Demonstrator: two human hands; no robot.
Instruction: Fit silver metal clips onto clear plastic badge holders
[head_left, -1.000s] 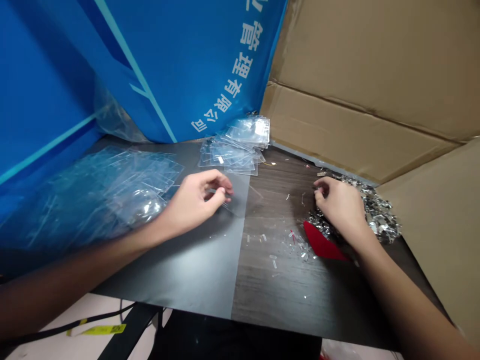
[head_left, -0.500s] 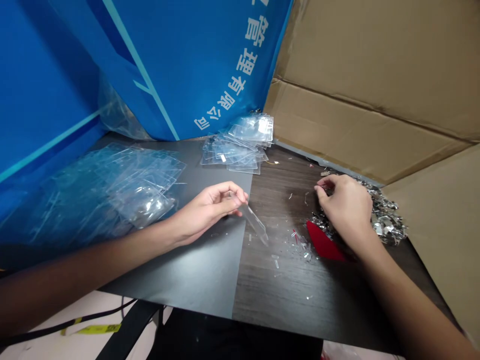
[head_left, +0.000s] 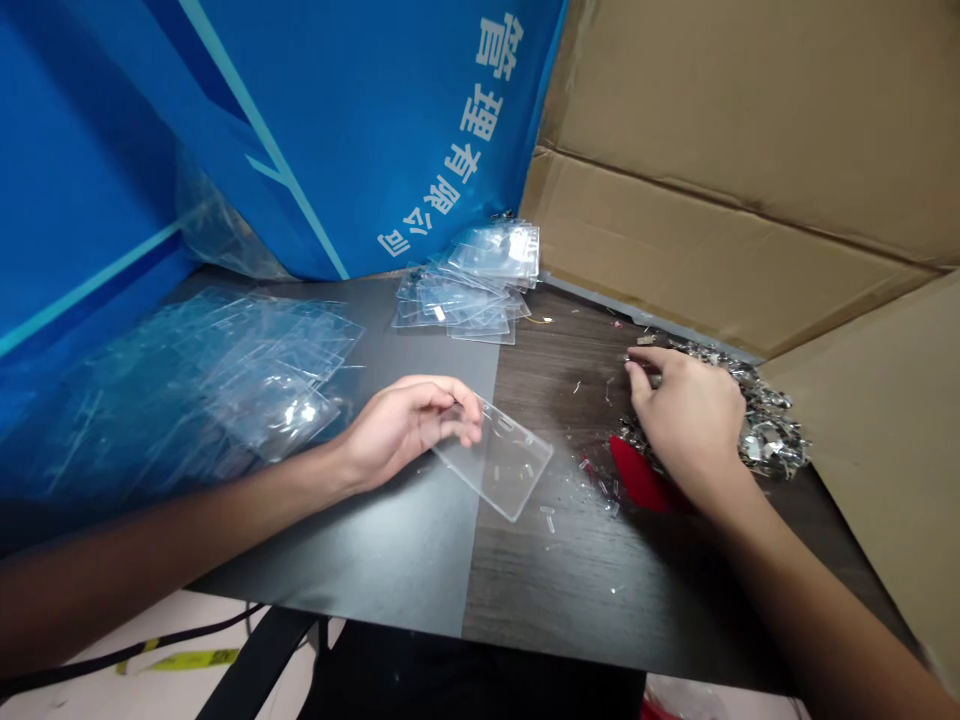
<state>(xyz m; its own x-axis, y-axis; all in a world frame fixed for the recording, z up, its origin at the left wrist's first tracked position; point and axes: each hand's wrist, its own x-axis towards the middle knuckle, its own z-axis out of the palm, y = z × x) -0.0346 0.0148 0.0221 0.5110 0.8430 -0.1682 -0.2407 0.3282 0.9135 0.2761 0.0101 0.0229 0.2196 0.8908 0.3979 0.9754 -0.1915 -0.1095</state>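
A clear plastic badge holder (head_left: 499,470), with a slot along its upper edge, is pinched in my left hand (head_left: 420,425). It is tilted above the table, its broad face toward me. My right hand (head_left: 686,405) is beside a heap of shiny metal clips (head_left: 772,435) and covers part of it. Its thumb and index finger come together at the tips, where a tiny shiny bit shows; I cannot make out what it is. Under that wrist lies a red piece (head_left: 637,475), partly hidden.
Clear holders lie in a wide spread pile (head_left: 262,380) at left and a stack (head_left: 465,290) at the back. Small clear scraps (head_left: 551,520) litter the dark table (head_left: 540,610). A blue printed panel (head_left: 337,120) and cardboard walls (head_left: 720,120) enclose the back and right.
My left hand has turned the badge holder from nearly edge-on to showing its broad face. My right hand has barely moved beside the clips. The view has shifted slightly.
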